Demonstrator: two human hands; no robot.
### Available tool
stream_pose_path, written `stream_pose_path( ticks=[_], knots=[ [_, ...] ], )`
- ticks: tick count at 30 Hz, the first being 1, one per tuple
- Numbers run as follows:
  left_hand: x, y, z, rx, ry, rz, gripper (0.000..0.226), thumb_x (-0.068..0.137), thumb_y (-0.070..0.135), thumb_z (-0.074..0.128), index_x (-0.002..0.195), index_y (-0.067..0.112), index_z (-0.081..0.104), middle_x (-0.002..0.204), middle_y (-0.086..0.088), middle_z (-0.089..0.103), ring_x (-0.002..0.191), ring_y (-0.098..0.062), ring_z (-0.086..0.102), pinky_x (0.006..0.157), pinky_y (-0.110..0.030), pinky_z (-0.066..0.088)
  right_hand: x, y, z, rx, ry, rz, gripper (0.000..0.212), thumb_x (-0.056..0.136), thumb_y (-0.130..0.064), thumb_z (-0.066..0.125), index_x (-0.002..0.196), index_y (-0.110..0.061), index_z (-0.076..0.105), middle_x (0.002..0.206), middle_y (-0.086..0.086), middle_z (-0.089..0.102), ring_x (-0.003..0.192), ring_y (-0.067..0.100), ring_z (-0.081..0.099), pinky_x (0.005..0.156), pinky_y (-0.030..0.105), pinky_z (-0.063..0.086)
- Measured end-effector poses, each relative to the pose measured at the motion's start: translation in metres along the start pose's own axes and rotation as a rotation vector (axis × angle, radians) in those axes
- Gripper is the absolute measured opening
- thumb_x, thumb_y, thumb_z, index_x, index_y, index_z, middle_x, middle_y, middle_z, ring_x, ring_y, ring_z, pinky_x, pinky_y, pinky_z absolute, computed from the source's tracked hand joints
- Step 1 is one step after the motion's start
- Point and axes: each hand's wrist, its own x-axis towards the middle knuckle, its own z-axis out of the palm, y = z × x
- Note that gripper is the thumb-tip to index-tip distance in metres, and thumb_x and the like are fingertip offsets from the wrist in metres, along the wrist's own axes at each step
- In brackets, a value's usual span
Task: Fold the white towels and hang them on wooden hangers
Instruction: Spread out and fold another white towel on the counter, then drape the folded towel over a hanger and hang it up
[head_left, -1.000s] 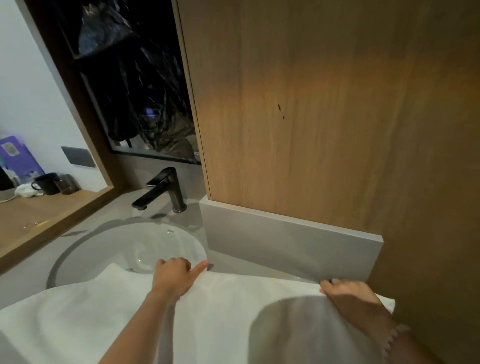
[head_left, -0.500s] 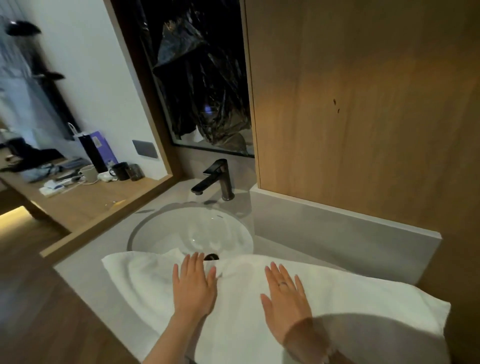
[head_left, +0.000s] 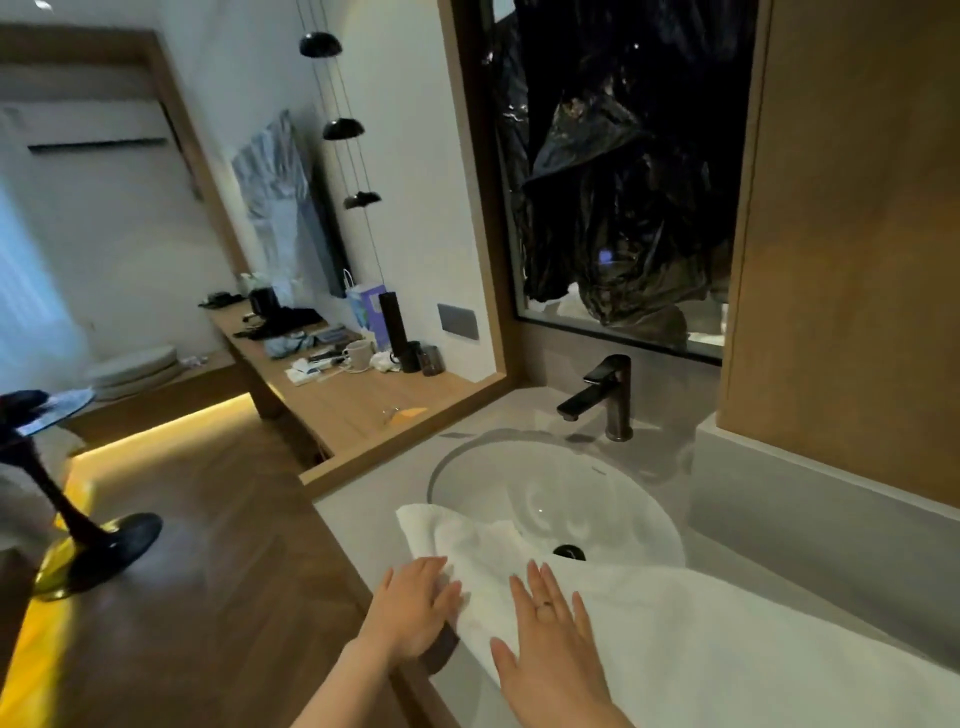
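The grey counter (head_left: 374, 499) is taken up along its front by one white towel (head_left: 727, 634). It's laid flat w/ its far edge sagging into the sink basin (head_left: 571, 483) and its left end bunched in soft ridges. A doubled layer seems to show at that end, so a first fold is prob. made, though this can't be confirmed. The left hand (head_left: 415, 608) is laid at the towel's left edge, fingers straight & close together, nothing gripped. The right hand (head_left: 550, 639) is pressed flat on the cloth just beside it, fingers straight, slightly fanned, also holding nothing. Smoothing is judged to be the step in hand. To be done yet: remaining folds, then hanging. No wooden hanger is seen, nor any 2nd towel, so the task is judged early. The drain (head_left: 569, 552) is uncovered just beyond the towel. A ring (head_left: 546, 604) is worn on the right hand.
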Motion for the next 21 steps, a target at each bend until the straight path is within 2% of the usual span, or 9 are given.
stream_pose_path(
  ticks=[1, 2, 3, 8, 12, 16, 21],
  knots=[
    [0.007, -0.009, -0.008, -0.018, 0.024, 0.002, 0.05, 0.099, 0.048, 0.028, 0.142, 0.024, 0.034, 0.149, 0.005, 0.036, 0.137, -0.016, 0.033, 0.118, -0.038, 0.015, 0.016, -0.012, 0.001, -0.003, -0.031, -0.039, 0.062, 0.099, -0.044, 0.027, 0.153, -0.017, 0.012, 0.16, 0.003, -0.001, 0.148, 0.018, 0.0, 0.116, 0.036, -0.008],
    [0.014, -0.021, -0.016, -0.021, 0.053, 0.019, 0.05, 0.099, 0.049, 0.029, 0.143, 0.024, 0.034, 0.149, 0.005, 0.035, 0.137, -0.016, 0.032, 0.118, -0.037, 0.015, 0.032, -0.026, -0.003, -0.015, -0.134, -0.02, 0.065, 0.099, -0.041, 0.031, 0.153, -0.019, 0.002, 0.159, 0.002, -0.01, 0.147, 0.018, -0.011, 0.116, 0.038, -0.007],
    [0.022, -0.034, -0.025, -0.017, 0.067, 0.033, 0.05, 0.099, 0.049, 0.03, 0.142, 0.024, 0.034, 0.15, 0.005, 0.034, 0.137, -0.015, 0.032, 0.118, -0.035, 0.016, 0.048, -0.037, -0.003, -0.042, -0.166, -0.015, 0.066, 0.099, -0.038, 0.034, 0.153, -0.019, 0.0, 0.16, 0.003, -0.011, 0.146, 0.019, -0.013, 0.117, 0.039, -0.006],
    [0.061, -0.117, -0.068, 0.014, 0.124, 0.077, 0.052, 0.097, 0.05, 0.035, 0.142, 0.023, 0.036, 0.147, 0.005, 0.038, 0.136, -0.014, 0.034, 0.115, -0.032, 0.024, 0.137, -0.081, 0.008, -0.095, -0.144, 0.107, 0.056, 0.098, -0.032, 0.036, 0.148, -0.011, 0.022, 0.159, 0.006, 0.009, 0.147, 0.022, 0.0, 0.119, 0.041, 0.005],
    [0.103, -0.168, -0.094, -0.03, 0.198, 0.065, 0.051, 0.096, 0.05, 0.038, 0.139, 0.022, 0.041, 0.142, 0.003, 0.044, 0.13, -0.014, 0.041, 0.111, -0.031, 0.031, 0.195, -0.105, 0.012, -0.175, -0.14, 0.168, 0.05, 0.095, -0.03, 0.04, 0.142, -0.012, 0.035, 0.153, 0.006, 0.026, 0.143, 0.022, 0.014, 0.116, 0.04, 0.014],
    [0.147, -0.188, -0.11, -0.071, 0.268, 0.082, 0.039, 0.096, 0.046, 0.041, 0.123, 0.02, 0.053, 0.123, 0.004, 0.056, 0.11, -0.013, 0.052, 0.098, -0.031, 0.043, 0.244, -0.117, 0.006, -0.252, -0.111, 0.222, 0.049, 0.096, -0.032, 0.043, 0.14, -0.011, 0.038, 0.149, 0.008, 0.033, 0.14, 0.024, 0.024, 0.114, 0.04, 0.022],
    [0.214, -0.192, -0.138, -0.168, 0.325, 0.123, 0.037, 0.096, 0.043, 0.044, 0.122, 0.02, 0.055, 0.118, 0.003, 0.057, 0.107, -0.014, 0.053, 0.095, -0.033, 0.045, 0.312, -0.129, 0.01, -0.269, -0.066, 0.23, 0.044, 0.096, -0.038, 0.041, 0.132, -0.012, 0.045, 0.137, 0.007, 0.045, 0.128, 0.022, 0.039, 0.106, 0.036, 0.034]
  ],
)
